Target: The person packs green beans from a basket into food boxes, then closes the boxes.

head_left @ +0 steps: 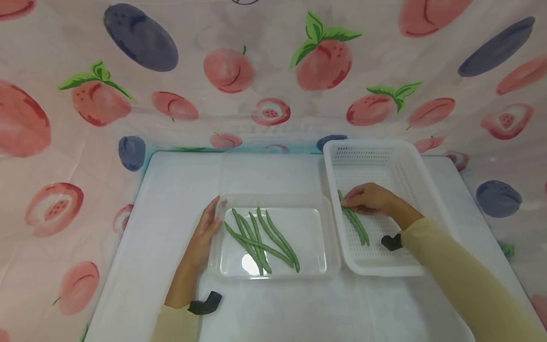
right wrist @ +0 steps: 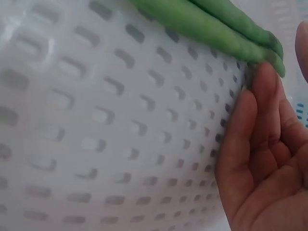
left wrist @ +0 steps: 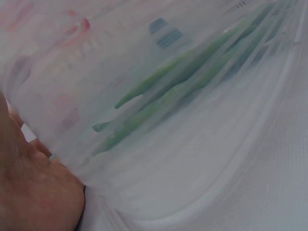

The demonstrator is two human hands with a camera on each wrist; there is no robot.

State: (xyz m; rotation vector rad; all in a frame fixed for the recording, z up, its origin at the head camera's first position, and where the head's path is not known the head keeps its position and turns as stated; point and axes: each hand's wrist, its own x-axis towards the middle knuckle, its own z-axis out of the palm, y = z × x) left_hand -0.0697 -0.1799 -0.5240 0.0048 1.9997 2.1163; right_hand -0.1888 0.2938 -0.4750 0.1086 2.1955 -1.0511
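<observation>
Several green beans (head_left: 278,232) lie across one another in a clear plastic container (head_left: 314,273). My left hand (head_left: 204,235) rests along the container's left side with its fingers extended; in the left wrist view the beans show through the cloudy wall. Over on the right, my right hand (head_left: 369,198) reaches into a white perforated basket (head_left: 384,270). Its fingertips touch the upper end of a few green beans (head_left: 358,225) lying by the basket's left wall. In the right wrist view, the thumb (right wrist: 302,50) stands apart from the other fingers, beyond the bean ends.
The container and basket stand side by side on a white tabletop (head_left: 171,190). Behind the container lies a clear, flat, lid-like piece (head_left: 269,173). A fruit-patterned cloth (head_left: 273,47) hangs behind and at both sides. Each wrist wears a small black device (head_left: 206,304).
</observation>
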